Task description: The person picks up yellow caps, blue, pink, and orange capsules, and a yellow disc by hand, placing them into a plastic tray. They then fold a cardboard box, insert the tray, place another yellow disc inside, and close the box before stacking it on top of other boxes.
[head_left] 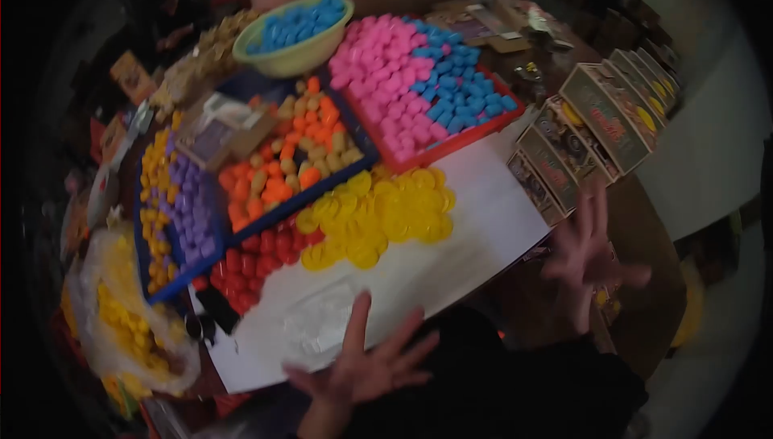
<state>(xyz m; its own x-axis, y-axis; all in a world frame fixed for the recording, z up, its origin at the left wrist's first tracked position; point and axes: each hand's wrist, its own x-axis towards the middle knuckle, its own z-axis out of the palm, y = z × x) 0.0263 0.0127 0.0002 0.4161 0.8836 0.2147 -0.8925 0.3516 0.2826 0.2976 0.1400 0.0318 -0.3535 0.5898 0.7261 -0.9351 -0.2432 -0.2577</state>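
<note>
Discs [394, 209] were heaped on white sheeting [491, 197], seemingly for easy reach, while the left grip [362, 374] by a clear bag [316, 322] and right grip [584, 258] by printed boxes [608, 121] were held open, empty.

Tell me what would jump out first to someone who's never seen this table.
Probably the red tray at the far side, heaped with bright pink pieces beside blue ones. Next, the loose pile of yellow discs on the white sheet, nearer the person. Small boxes lean in a row on the right.
</note>
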